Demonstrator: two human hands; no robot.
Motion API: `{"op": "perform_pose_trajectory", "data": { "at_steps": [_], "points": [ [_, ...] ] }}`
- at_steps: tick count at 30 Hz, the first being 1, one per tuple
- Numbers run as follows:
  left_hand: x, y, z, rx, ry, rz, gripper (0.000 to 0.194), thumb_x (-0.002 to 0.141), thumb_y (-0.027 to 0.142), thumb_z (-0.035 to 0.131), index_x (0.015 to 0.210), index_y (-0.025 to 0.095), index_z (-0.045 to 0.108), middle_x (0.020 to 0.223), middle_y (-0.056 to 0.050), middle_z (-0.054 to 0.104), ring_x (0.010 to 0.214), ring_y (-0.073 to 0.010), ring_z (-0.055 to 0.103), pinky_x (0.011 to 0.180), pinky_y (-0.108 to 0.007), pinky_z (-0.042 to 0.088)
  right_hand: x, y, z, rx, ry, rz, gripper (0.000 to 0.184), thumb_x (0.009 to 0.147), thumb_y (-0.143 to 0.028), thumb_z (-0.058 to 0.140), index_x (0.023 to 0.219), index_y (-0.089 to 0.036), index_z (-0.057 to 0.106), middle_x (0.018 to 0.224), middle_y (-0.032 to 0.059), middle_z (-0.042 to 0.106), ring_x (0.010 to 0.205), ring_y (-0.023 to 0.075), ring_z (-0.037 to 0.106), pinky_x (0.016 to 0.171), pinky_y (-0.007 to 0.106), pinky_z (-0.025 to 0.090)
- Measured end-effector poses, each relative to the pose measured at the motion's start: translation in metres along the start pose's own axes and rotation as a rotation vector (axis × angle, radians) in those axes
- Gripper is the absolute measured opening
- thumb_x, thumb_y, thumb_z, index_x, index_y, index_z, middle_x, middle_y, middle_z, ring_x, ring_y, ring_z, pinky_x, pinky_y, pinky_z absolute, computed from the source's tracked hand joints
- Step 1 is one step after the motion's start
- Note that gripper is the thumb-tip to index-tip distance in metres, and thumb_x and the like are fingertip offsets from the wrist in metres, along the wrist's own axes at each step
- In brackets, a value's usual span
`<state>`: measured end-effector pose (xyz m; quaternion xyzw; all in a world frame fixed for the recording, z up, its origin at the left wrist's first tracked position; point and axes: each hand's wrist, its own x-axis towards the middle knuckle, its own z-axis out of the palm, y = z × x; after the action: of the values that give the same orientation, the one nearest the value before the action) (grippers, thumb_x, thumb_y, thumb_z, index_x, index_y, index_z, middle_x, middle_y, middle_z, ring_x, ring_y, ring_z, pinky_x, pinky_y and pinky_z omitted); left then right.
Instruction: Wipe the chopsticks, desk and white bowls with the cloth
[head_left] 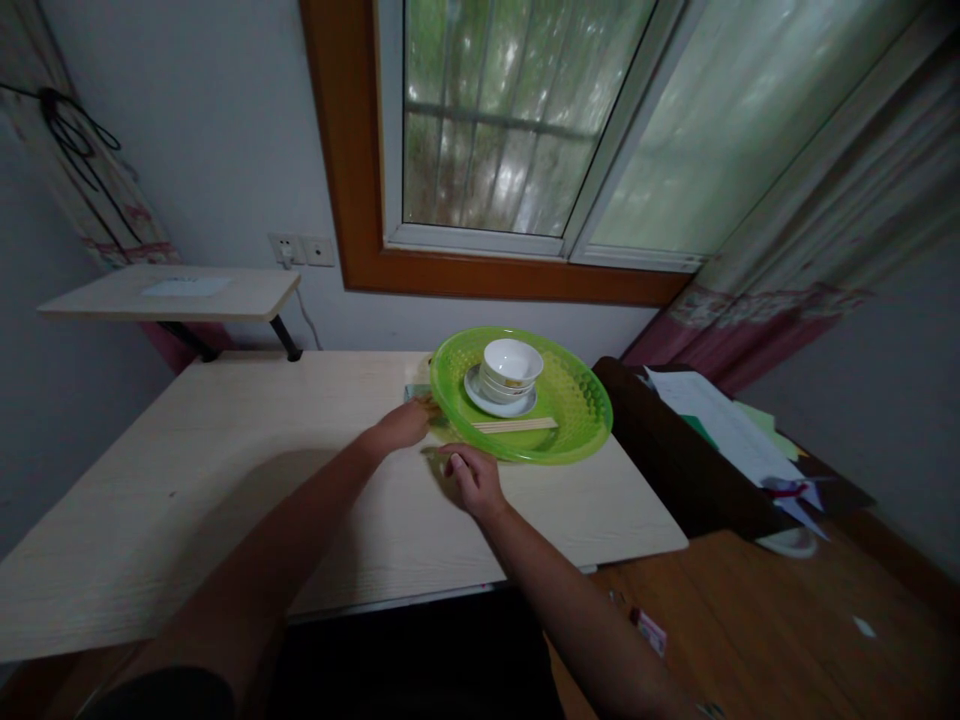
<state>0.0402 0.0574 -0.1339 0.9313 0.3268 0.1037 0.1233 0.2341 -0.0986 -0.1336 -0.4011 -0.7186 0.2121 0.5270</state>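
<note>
A round green plastic basket (pixel 581 440) rests on the table, its left side near my hands. Inside it, a stack of white bowls (pixel 513 362) sits on a white saucer (pixel 472 392), with several light chopsticks (pixel 517 425) lying in front. My left hand (pixel 405 425) is at the basket's left rim, beside a small flat bluish-green item (pixel 415 392); its fingertips are blurred and partly lost against the rim, so their grip is unclear. Just below the front-left rim is my right hand (pixel 474 480), index finger stretched leftward and thumb apart, with nothing visible in it.
The pale wooden table (pixel 225 480) has a small raised shelf (pixel 172 290) at its back left, bearing a paper sheet. Behind the table is a window (pixel 510 120). A dark brown piece of furniture (pixel 675 470) with papers stands close to the table's right edge.
</note>
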Motion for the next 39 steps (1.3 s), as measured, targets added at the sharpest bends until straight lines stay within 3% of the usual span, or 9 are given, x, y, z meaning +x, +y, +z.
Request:
{"op": "perform_pose_trajectory", "data": {
  "at_steps": [3, 9, 14, 18, 23, 27, 32, 36, 39],
  "points": [
    [-0.035, 0.007, 0.007, -0.005, -0.019, 0.027, 0.062, 0.108, 0.013, 0.044, 0.165, 0.025, 0.066, 0.174, -0.009, 0.059, 0.172, -0.0277, 0.040, 0.141, -0.053, 0.031, -0.001, 0.000, 0.001, 0.012, 0.007, 0.002, 0.054, 0.117, -0.062, 0.049, 0.110, -0.023, 0.085, 0.073, 0.0047, 0.076, 0.065, 0.0228, 0.071, 0.074, 0.037, 0.063],
    [-0.111, 0.025, 0.013, -0.130, -0.072, 0.077, 0.066, 0.109, 0.015, 0.048, 0.170, 0.037, 0.061, 0.177, -0.005, 0.054, 0.173, -0.0298, 0.036, 0.140, -0.064, 0.030, 0.002, -0.002, 0.000, 0.009, 0.022, -0.019, 0.054, 0.117, -0.062, 0.049, 0.108, -0.023, 0.086, 0.080, 0.0068, 0.080, 0.071, 0.0237, 0.075, 0.076, 0.038, 0.065],
    [-0.162, 0.027, -0.005, -0.236, -0.034, 0.109, 0.049, 0.118, 0.042, 0.046, 0.159, 0.038, 0.072, 0.174, -0.002, 0.058, 0.171, -0.0253, 0.040, 0.141, -0.055, 0.032, 0.007, -0.006, 0.003, -0.050, -0.178, -0.218, 0.046, 0.120, -0.048, 0.048, 0.119, -0.025, 0.088, 0.117, 0.0128, 0.087, 0.110, 0.0280, 0.084, 0.104, 0.047, 0.066],
    [-0.194, -0.003, -0.022, -0.289, 0.219, -0.102, 0.064, 0.119, 0.058, 0.032, 0.146, 0.028, 0.081, 0.168, -0.008, 0.065, 0.162, -0.0263, 0.055, 0.136, -0.051, 0.044, 0.004, -0.008, 0.016, -0.165, -0.500, -0.416, 0.037, 0.115, -0.040, 0.062, 0.143, -0.025, 0.081, 0.155, 0.0126, 0.074, 0.152, 0.0306, 0.065, 0.129, 0.054, 0.053],
    [-0.230, -0.057, -0.034, -0.019, 0.356, -0.486, 0.065, 0.113, 0.052, 0.033, 0.148, 0.022, 0.078, 0.167, -0.009, 0.067, 0.166, -0.0287, 0.051, 0.140, -0.054, 0.038, 0.008, -0.001, 0.050, -0.367, -0.641, -0.392, 0.047, 0.117, -0.044, 0.064, 0.157, -0.021, 0.072, 0.166, 0.0133, 0.064, 0.160, 0.0313, 0.058, 0.133, 0.051, 0.050],
    [-0.254, -0.079, -0.041, 0.142, 0.254, -0.680, 0.068, 0.108, 0.045, 0.036, 0.160, 0.017, 0.070, 0.172, -0.011, 0.061, 0.169, -0.0302, 0.045, 0.140, -0.054, 0.037, 0.023, 0.015, 0.060, -0.532, -0.537, -0.251, 0.055, 0.115, -0.052, 0.067, 0.157, -0.017, 0.072, 0.165, 0.0179, 0.064, 0.158, 0.0365, 0.059, 0.130, 0.054, 0.053],
    [-0.268, -0.081, -0.046, 0.228, 0.220, -0.761, 0.070, 0.106, 0.040, 0.036, 0.164, 0.015, 0.066, 0.171, -0.012, 0.061, 0.167, -0.0303, 0.048, 0.138, -0.055, 0.039, 0.010, 0.017, 0.027, -0.551, -0.413, -0.168, 0.054, 0.113, -0.047, 0.072, 0.156, -0.013, 0.073, 0.160, 0.0230, 0.066, 0.156, 0.0417, 0.061, 0.130, 0.061, 0.053],
    [-0.268, -0.082, -0.043, 0.262, 0.211, -0.774, 0.070, 0.108, 0.037, 0.032, 0.163, 0.009, 0.066, 0.174, -0.013, 0.057, 0.168, -0.0292, 0.047, 0.140, -0.049, 0.036, -0.023, -0.012, 0.000, -0.588, -0.543, -0.158, 0.057, 0.117, -0.050, 0.064, 0.157, -0.011, 0.072, 0.162, 0.0213, 0.065, 0.159, 0.0392, 0.058, 0.132, 0.056, 0.052],
    [-0.267, -0.086, -0.038, 0.278, 0.214, -0.774, 0.070, 0.110, 0.037, 0.030, 0.164, 0.009, 0.065, 0.175, -0.012, 0.057, 0.168, -0.0285, 0.046, 0.141, -0.047, 0.035, -0.035, -0.039, 0.005, -0.546, -0.682, -0.205, 0.058, 0.118, -0.054, 0.060, 0.160, -0.015, 0.070, 0.167, 0.0154, 0.062, 0.163, 0.0346, 0.053, 0.135, 0.050, 0.049]
  ]
}}
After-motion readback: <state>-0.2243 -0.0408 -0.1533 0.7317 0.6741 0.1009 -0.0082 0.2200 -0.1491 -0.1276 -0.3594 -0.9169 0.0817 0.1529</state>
